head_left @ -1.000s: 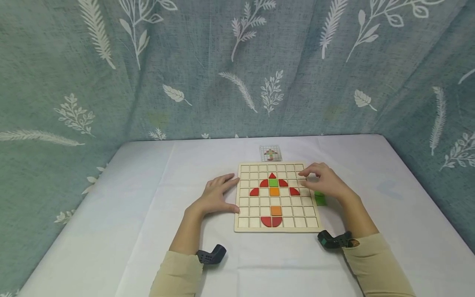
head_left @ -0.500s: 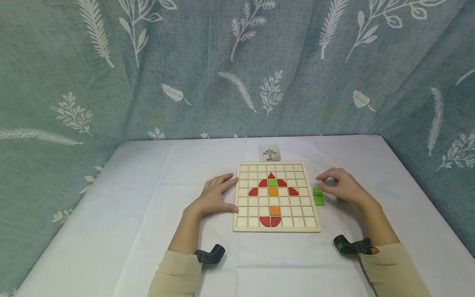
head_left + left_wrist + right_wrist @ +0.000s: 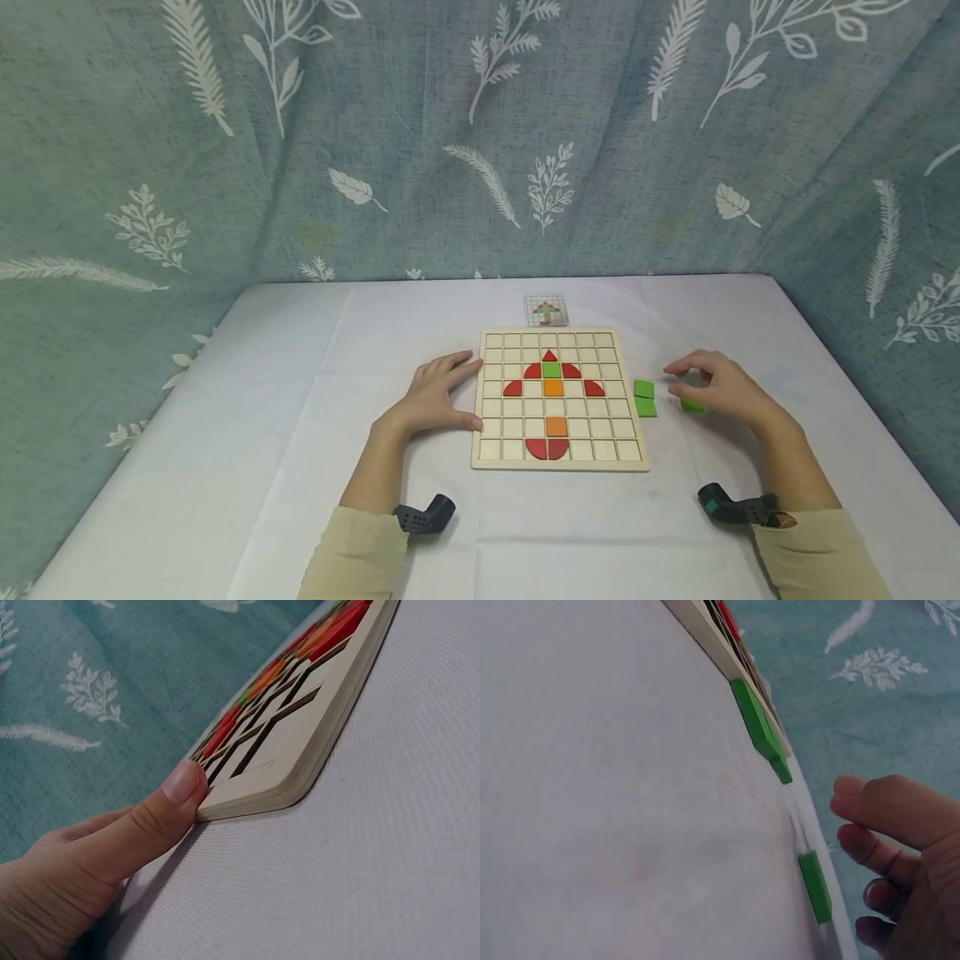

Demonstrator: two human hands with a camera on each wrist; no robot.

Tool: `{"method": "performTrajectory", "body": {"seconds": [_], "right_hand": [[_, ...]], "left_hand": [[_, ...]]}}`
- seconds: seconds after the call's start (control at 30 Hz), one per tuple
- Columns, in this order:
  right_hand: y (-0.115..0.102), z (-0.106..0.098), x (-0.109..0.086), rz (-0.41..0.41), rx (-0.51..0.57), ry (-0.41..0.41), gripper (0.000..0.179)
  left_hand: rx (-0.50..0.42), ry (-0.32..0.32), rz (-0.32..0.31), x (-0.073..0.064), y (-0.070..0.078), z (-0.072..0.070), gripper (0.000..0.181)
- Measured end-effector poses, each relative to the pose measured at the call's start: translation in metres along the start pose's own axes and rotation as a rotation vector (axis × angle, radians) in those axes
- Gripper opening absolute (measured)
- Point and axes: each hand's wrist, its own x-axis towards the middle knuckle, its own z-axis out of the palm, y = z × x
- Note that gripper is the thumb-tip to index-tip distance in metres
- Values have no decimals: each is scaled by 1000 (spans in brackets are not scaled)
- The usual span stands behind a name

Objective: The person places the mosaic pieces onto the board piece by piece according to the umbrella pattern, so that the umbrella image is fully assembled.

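A wooden grid board [image 3: 525, 451] lies flat on the table. Set in its cells are red rounded pieces, such as the red quarter circle [image 3: 594, 389], a red triangle [image 3: 550, 356], a green square [image 3: 551, 370] and two orange squares [image 3: 552, 388]. My left hand [image 3: 429, 398] rests against the board's left edge, its thumb [image 3: 184, 784] touching the rim, fingers spread. To the board's right, my right hand [image 3: 720, 386] hovers with bent fingers above a single green piece [image 3: 816, 886] and holds nothing visible. Two green squares [image 3: 645, 399] lie beside the board's right edge.
Behind the board lies a small pattern card [image 3: 546, 310] showing a coloured figure on a grid. A white cloth [image 3: 360, 333] covers the table. A leaf-patterned curtain [image 3: 420, 200] hangs along the back and sides.
My right hand has moved right, from over the board's right edge, past the two green squares, to near the single green piece. The left hand stays against the board.
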Motion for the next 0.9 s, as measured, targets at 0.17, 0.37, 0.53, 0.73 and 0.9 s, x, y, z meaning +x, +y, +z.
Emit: {"method": "performTrajectory", "body": {"seconds": [0.17,0.37,0.53,0.73,0.9], "right_hand": [[7,-4,-8,35,1,-16,34],[18,-6,-17,11,23,-27,34],[24,-6,-24,-15,47,-43,36],[25,-4,-24,-6,32,-40,33],[25,-1,-20,12,0,-18,31]], "left_hand": [[1,3,10,0,-1,-1,107],[-10,5,0,0,0,0,105],[-9,-1,6,0,1,0,106],[3,-4,0,0,0,1,106],[6,-9,-10,1,-1,1,107]]}}
